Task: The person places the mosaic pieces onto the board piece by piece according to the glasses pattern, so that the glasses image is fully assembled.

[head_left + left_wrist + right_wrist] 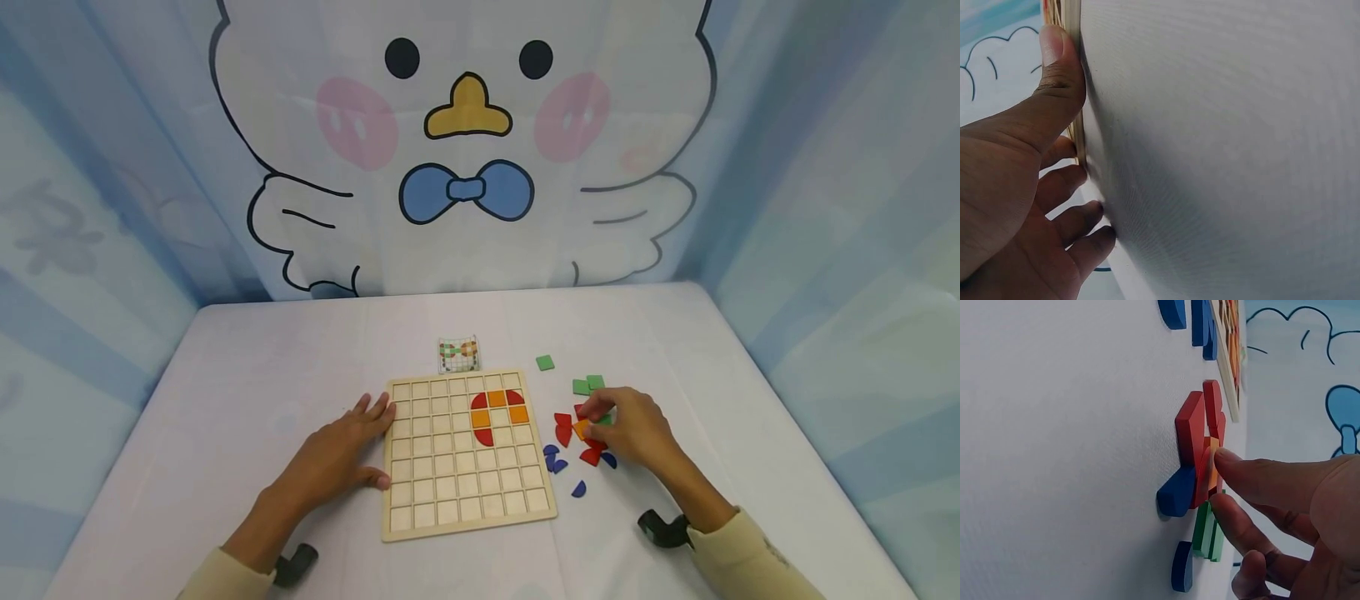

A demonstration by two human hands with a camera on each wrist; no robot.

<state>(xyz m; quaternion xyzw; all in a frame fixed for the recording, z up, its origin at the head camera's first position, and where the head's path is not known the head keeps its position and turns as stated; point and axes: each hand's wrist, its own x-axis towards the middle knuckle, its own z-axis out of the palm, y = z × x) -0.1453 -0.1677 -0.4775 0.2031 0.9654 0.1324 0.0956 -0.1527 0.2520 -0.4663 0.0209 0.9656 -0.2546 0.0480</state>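
Observation:
A light wooden grid board [445, 467] lies on the white table. Red quarter-round tiles and orange square tiles [518, 414] sit in some of its upper right cells. My left hand [337, 454] rests at the board's left edge, thumb and fingers spread along it. To the right of the board, my right hand [637, 425] pinches an orange square tile [1214, 456] between thumb and index finger, in the middle of a loose pile. Red tiles [1190, 425], green tiles [1204, 531] and a blue rounded tile [1175, 492] lie close around those fingertips.
A small card [458, 355] with a coloured grid pattern lies behind the board. Several blue rounded tiles [579, 489] are scattered right of the board. Green square tiles [545, 362] lie farther back. A printed curtain [465, 250] hangs behind the table.

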